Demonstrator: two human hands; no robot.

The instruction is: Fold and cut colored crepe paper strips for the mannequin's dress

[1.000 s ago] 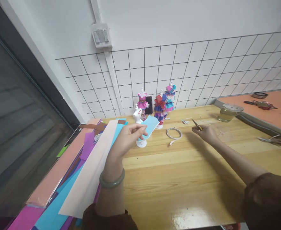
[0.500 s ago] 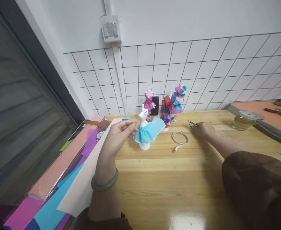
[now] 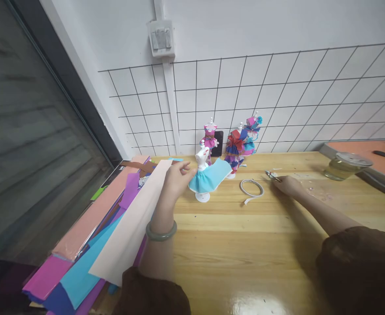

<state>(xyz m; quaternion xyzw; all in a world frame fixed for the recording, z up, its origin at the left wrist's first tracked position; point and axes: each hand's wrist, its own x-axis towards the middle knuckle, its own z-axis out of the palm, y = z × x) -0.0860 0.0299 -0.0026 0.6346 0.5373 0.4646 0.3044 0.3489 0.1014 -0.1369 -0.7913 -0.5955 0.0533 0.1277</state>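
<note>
My left hand (image 3: 176,180) hovers with loosely curled fingers just left of a small white dress form (image 3: 202,159), its thumb close to the form's gathered blue skirt (image 3: 199,181); whether it touches cannot be told. Nothing shows between those fingers. A stiff blue flap (image 3: 219,169) spreads from the skirt's right side. My right hand (image 3: 288,186) holds tweezers (image 3: 274,176), their tips down by small white bits on the wooden table. Left of this hand lies a coil of white tape (image 3: 252,188), one end loose.
Behind stand dressed forms in pink (image 3: 210,133) and red-blue (image 3: 235,142), plus a dark phone (image 3: 218,143). Coloured paper sheets (image 3: 123,236) stack along the left edge. At right are a glass cup (image 3: 345,168) of yellowish liquid and an orange-lined tray (image 3: 359,148).
The tweezers in my right hand have come down to the white bits. My left hand has moved closer to the skirt, its fingers more curled. The view has shifted slightly.
</note>
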